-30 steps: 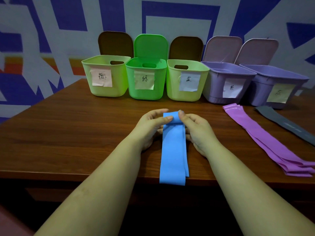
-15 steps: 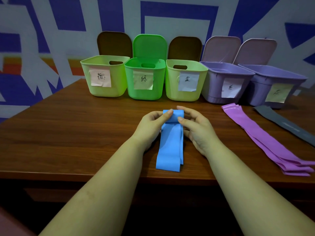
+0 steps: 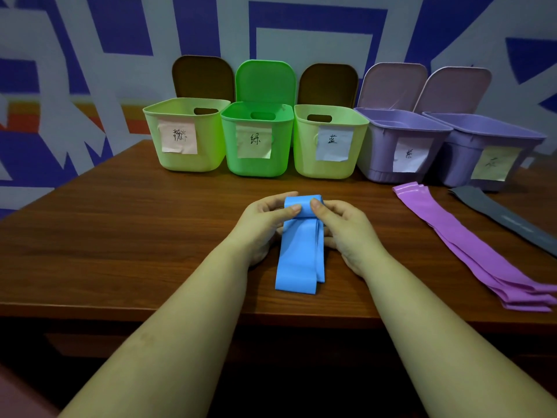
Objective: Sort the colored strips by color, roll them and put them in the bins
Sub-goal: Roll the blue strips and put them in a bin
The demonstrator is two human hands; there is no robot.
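Note:
A stack of blue strips [image 3: 300, 257] lies lengthwise on the wooden table [image 3: 120, 236], its far end curled into a small roll. My left hand [image 3: 262, 221] pinches that roll from the left, and my right hand [image 3: 343, 227] pinches it from the right, thumbs on top. Several purple strips [image 3: 470, 245] lie stacked to the right, with a grey strip [image 3: 506, 220] beyond them. Five open bins stand at the back: yellow-green [image 3: 187, 137], green [image 3: 259, 140], another yellow-green one with a blue label [image 3: 328, 143], and two purple ones [image 3: 401, 146] [image 3: 482, 152].
Each bin has a paper label on its front and a raised lid behind. The table's front edge runs just below the blue strips' near end. A blue and white patterned wall rises behind the bins.
The roll at the far end has grown and the free tail of the blue strips has shortened, its near end drawn back from the table's front edge. Both hands stay on the roll.

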